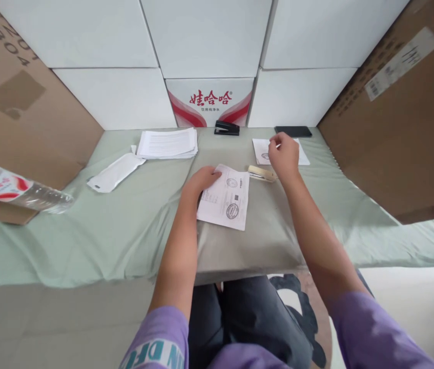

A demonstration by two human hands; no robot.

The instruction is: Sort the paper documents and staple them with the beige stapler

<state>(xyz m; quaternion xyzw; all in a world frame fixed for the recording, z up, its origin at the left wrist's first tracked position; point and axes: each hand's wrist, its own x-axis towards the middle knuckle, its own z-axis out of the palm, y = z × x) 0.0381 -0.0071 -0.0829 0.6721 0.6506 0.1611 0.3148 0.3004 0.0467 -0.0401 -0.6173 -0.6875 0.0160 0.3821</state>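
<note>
My left hand (202, 179) is closed on the left edge of a printed paper (224, 200) with round black stamps, its thumb on top. The sheet lies turned at an angle close to the front of the table. Over at the right, my right hand (285, 154) is above a second stamped paper (262, 150) and hides part of it. Its fingers are curled together in a pinch; whether anything is between them cannot be made out. Between the two papers lies a cream-coloured stapler (262, 173), just right of the held sheet.
A stack of printed sheets (168, 142) and a white packet (117, 171) lie at the left. At the back are a black stapler (227, 128) and a dark phone (293, 131). A water bottle (17, 187) and cardboard boxes (401, 118) flank the table; white boxes (209, 36) stand behind.
</note>
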